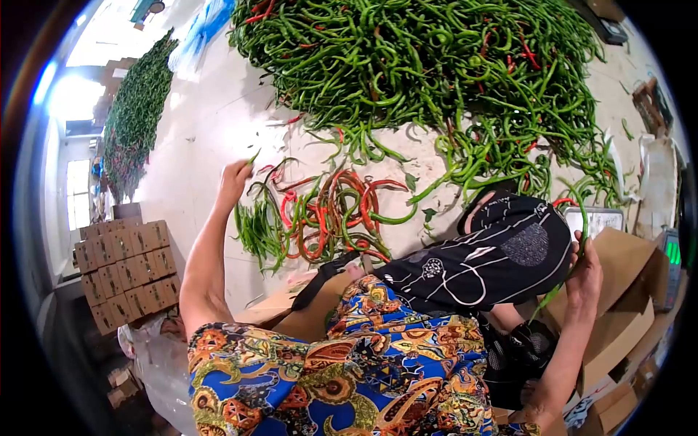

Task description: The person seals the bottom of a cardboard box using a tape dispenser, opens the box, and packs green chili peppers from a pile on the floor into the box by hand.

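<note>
My left hand is over the floor at the left, fingers pinched on a small green pepper. Just right of it on the floor lies a loose pile of red peppers, with a small heap of green peppers along its left side. At the right, beside my knee in black patterned cloth, my right hand is closed round long green peppers. A large heap of green peppers, with a few red ones among them, spreads beyond my legs.
Open cardboard boxes stand at the right by a scale with a lit green display. Stacked cartons are at the left. Another long pepper heap lies at the upper left, near blue plastic.
</note>
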Motion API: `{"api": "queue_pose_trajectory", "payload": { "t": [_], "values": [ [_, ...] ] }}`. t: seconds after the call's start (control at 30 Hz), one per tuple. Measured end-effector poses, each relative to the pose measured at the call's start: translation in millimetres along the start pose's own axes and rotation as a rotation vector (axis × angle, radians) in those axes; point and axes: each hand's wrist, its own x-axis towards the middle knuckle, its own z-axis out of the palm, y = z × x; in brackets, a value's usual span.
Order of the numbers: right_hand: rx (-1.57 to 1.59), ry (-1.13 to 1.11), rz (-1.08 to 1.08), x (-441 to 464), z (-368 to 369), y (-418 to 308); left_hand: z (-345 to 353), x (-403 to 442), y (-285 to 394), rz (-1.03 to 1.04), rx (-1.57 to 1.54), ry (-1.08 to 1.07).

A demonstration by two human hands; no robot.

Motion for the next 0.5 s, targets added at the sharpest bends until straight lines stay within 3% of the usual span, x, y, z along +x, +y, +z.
{"api": "queue_pose_trajectory", "payload": {
  "t": [0.03, 0.1, 0.17, 0.2, 0.23, 0.27, 0.3, 0.33, 0.4, 0.43, 0.5],
  "values": [
    [0.011, 0.015, -0.007, 7.1, -0.9, 4.0, -4.8, -20.8, -36.5, -0.078, 0.036, 0.036],
    [0.021, 0.007, -0.024, 18.0, 0.7, 10.3, -12.8, -60.9, -110.2, -0.232, 0.43, 0.126],
    [0.019, -0.021, -0.053, 21.9, 1.3, 9.2, -4.7, -99.3, -151.6, -0.527, 0.644, 0.434],
    [0.03, 0.016, -0.046, 15.9, 16.8, 5.6, -4.8, -114.7, -205.0, -0.5, 0.715, 0.464],
    [0.005, -0.086, -0.107, 15.5, 20.5, 3.8, 10.5, -111.9, -241.8, -0.458, 0.768, 0.493],
    [-0.083, -0.033, -0.151, 4.8, 42.0, -1.8, 7.0, -96.5, -170.0, -0.644, 0.52, 0.33],
    [-0.098, -0.141, -0.16, 0.6, 54.1, -8.1, 23.0, -80.6, -138.6, -0.699, -0.178, 0.323],
    [-0.184, -0.171, -0.203, 0.7, 63.0, -13.6, 34.0, -62.7, -82.4, -0.636, -0.481, 0.175],
    [-0.31, -0.046, -0.232, -16.5, 84.8, -24.5, 69.0, -23.6, -1.5, -0.552, -0.618, 0.046],
    [-0.254, -0.122, -0.307, -17.1, 89.6, -22.4, 86.7, -0.2, 39.7, -0.461, -0.689, -0.023],
    [-0.457, -0.068, -0.48, -29.6, 101.0, -25.8, 111.6, 25.0, 131.1, -0.298, -0.809, -0.141]
  ]
}}
